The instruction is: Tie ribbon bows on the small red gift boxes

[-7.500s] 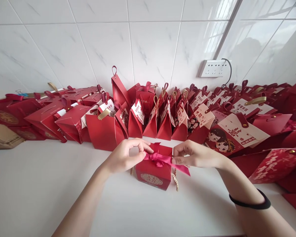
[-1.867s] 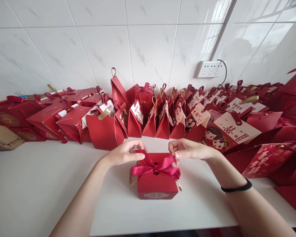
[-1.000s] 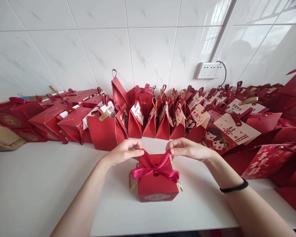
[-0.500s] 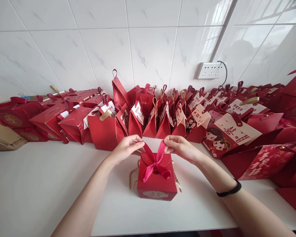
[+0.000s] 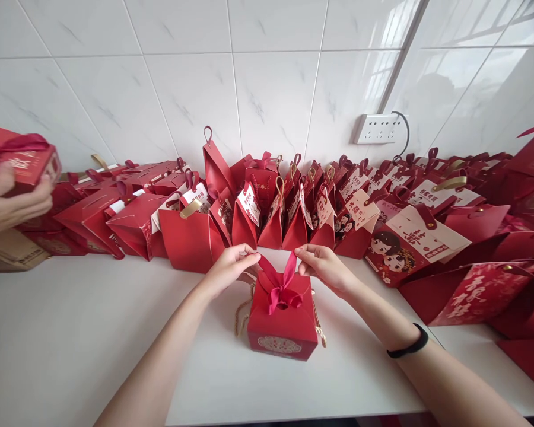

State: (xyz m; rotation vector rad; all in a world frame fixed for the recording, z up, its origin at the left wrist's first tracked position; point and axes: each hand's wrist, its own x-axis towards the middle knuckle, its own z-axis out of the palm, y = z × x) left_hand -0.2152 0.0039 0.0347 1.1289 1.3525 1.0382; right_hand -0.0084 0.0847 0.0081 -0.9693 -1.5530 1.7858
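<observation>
A red gift box [image 5: 282, 332] with a pale round ornament on its front stands on the white table before me. Twisted gold cords [image 5: 242, 311] hang at its two sides. On its top sits a crimson ribbon [image 5: 283, 295], knotted, with short loops at the front and two ends stretched up in a V. My left hand [image 5: 237, 261] pinches the left end between thumb and fingers. The right end is pinched in my right hand [image 5: 317, 261], which has a black band on its wrist.
Several red gift boxes [image 5: 191, 237] with ribbon handles line the tiled wall, and more [image 5: 480, 284] crowd the right side. At far left another person's hands [image 5: 15, 196] hold a red box [image 5: 31, 160] above a brown paper bag [image 5: 13, 249]. A power strip [image 5: 380, 128] is on the wall.
The ribbon's front loops have become smaller and sit higher on the box. My hands have hardly moved. Another person's hands with a red box have come in at the far left.
</observation>
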